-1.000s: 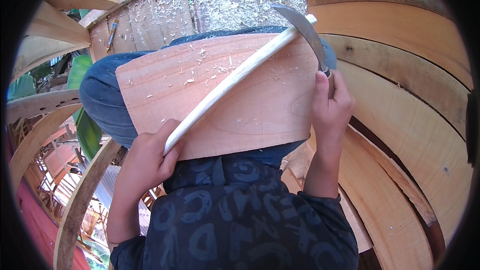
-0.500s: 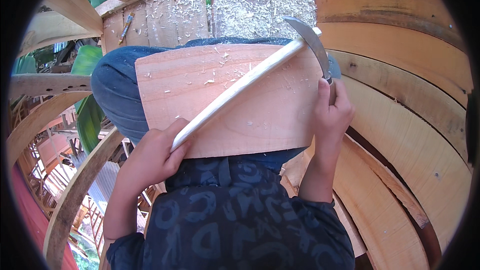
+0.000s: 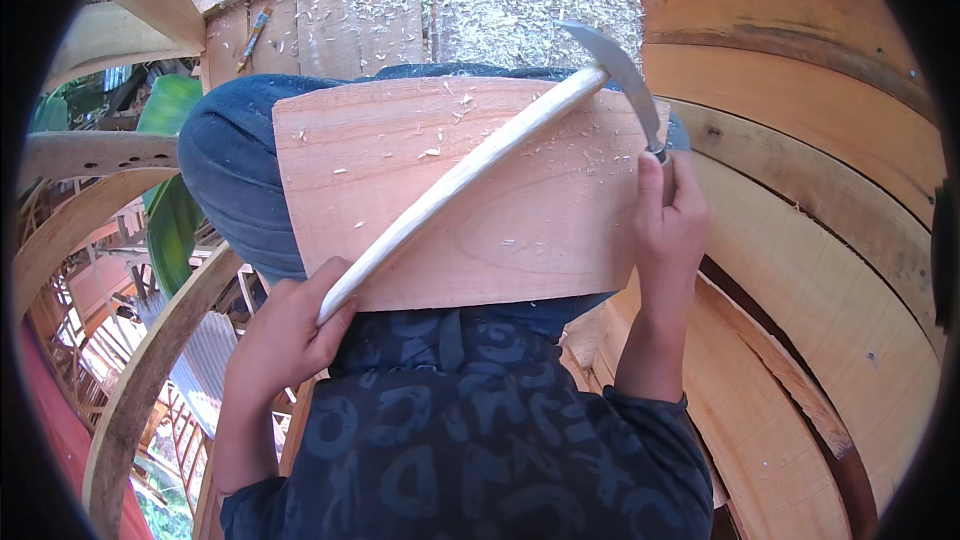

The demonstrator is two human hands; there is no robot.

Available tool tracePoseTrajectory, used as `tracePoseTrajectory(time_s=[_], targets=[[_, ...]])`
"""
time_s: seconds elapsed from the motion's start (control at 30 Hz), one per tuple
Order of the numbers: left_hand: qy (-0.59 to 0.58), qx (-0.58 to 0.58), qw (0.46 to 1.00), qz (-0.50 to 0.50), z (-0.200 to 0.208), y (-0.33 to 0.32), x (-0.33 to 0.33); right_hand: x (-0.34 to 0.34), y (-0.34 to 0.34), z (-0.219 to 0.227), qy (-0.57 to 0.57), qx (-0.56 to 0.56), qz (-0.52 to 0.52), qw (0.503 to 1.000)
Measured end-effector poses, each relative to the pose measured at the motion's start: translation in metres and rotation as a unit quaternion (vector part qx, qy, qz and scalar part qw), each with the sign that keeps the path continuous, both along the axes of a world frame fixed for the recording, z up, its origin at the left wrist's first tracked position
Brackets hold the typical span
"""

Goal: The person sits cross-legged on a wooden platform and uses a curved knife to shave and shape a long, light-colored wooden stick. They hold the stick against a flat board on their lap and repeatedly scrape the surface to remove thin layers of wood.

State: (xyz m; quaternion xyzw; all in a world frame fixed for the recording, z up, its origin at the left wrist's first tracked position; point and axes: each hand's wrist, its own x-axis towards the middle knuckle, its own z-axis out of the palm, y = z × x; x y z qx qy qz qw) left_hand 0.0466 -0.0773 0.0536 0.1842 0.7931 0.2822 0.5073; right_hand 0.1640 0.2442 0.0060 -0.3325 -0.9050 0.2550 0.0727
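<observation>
My left hand (image 3: 292,330) is wrapped round the near end of a pale, peeled wooden stick (image 3: 450,187). The stick slants up and to the right over a flat reddish board (image 3: 430,240) lying across my lap. In my right hand (image 3: 672,215) is a sickle, its handle mostly hidden by my fingers. Its curved steel blade (image 3: 632,83) arcs up and left, close by the stick's far end. Whether blade and stick touch, I cannot tell. Small wood shavings (image 3: 432,152) lie scattered on the board.
Pale shavings (image 3: 495,25) thickly cover the planks beyond my knees. A small slim tool or brush (image 3: 255,38) lies on the planks at far left. Curved wooden planks (image 3: 800,210) rise on the right. Bent wooden ribs (image 3: 150,395) stand on the left, with gaps between them.
My left hand has drawn the stick a little down and left, so its far end now sits left of the blade. The sickle has shifted slightly; both grips stay the same.
</observation>
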Motion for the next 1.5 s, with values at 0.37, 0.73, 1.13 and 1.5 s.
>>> tracePoseTrajectory(time_s=[0.37, 0.73, 1.13, 1.5], targets=[[-0.015, 0.011, 1.000, 0.014, -0.002, 0.003, -0.001, 0.007, -0.011, 0.001, 0.009, -0.010, 0.014, 1.000], [-0.004, 0.022, 1.000, 0.000, -0.006, 0.007, -0.004, 0.003, -0.015, -0.001, 0.030, -0.009, 0.022, 0.999], [-0.022, 0.019, 1.000, 0.004, -0.006, 0.004, -0.002, -0.002, -0.001, -0.006, 0.010, 0.023, 0.032, 0.999], [-0.017, 0.023, 1.000, -0.006, -0.006, 0.011, -0.005, -0.001, -0.028, -0.002, 0.060, -0.017, 0.090, 0.994]])
